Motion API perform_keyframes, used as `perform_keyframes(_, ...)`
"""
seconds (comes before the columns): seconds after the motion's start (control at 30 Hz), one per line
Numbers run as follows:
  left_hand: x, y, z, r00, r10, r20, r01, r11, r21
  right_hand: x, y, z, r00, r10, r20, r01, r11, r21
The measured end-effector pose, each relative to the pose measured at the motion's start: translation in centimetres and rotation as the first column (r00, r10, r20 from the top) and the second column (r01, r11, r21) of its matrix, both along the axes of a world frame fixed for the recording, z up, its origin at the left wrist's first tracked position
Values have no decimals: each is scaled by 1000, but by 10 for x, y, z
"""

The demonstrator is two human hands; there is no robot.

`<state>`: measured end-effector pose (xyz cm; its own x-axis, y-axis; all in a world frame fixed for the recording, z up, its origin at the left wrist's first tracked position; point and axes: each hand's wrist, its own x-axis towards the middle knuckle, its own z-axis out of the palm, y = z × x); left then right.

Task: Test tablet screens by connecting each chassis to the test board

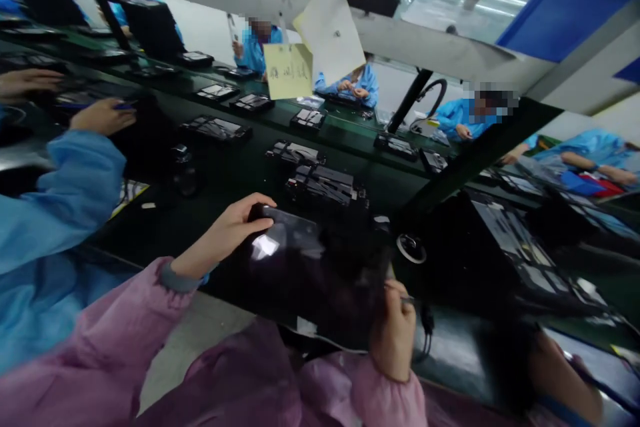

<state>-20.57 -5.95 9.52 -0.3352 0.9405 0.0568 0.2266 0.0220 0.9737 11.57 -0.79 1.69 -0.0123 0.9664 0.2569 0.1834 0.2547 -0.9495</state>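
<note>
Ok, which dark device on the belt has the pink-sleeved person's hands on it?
The dark tablet at the near belt edge: left hand on its upper edge, right hand holding a small tool beside it. The others lie farther along.

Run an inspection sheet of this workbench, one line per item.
Surface: dark green assembly belt, seen from above.
Job's things: dark glass-fronted device; thin metal-tipped tool.
Clutter: white-rimmed ring beside the device.
Grippers: left hand has its fingers on the device's top edge; right hand pinches the tool.
Cables: black cable beside the right hand.
Surroundings: blue-smocked co-workers along the belt; hanging yellow note.
</note>
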Motion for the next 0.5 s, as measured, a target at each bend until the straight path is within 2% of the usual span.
perform_keyframes(0.07, -8, 15, -37, 987, -15, 159, 42, 985, -167, -15, -2, -19, 994, -109, -11, 108, 992, -61)
perform_keyframes(0.1, -11, 22, -53, 982, -6, 190, 54, 967, -248, -22, -1, -27, 991, -137, -5, 136, 986, -101)
perform_keyframes(0.17, -16, 34, -78, 992, 30, 119, 12, 942, -336, -32, 1, -40, 985, -143, 93, 154, 980, -123)
perform_keyframes(0.2, -18, 38, -86, 999, 38, 32, -26, 946, -323, -35, 1, -43, 978, -134, 158, 151, 983, -104)
perform_keyframes(0.27, -23, 41, -95, 985, 40, -168, -78, 971, -224, -37, -1, -44, 954, -129, 272, 142, 990, -27)
perform_keyframes(0.33, -28, 33, -98, 939, 5, -343, -66, 984, -166, -38, -6, -39, 925, -131, 357, 124, 991, 41)
perform_keyframes(0.43, -36, 1, -106, 853, -143, -501, 3, 963, -268, -37, -15, -31, 890, -103, 444, 87, 995, 55)
perform_keyframes(0.5, -39, -29, -115, 800, -283, -529, 91, 929, -359, -37, -19, -28, 888, -75, 454, 65, 997, 37)
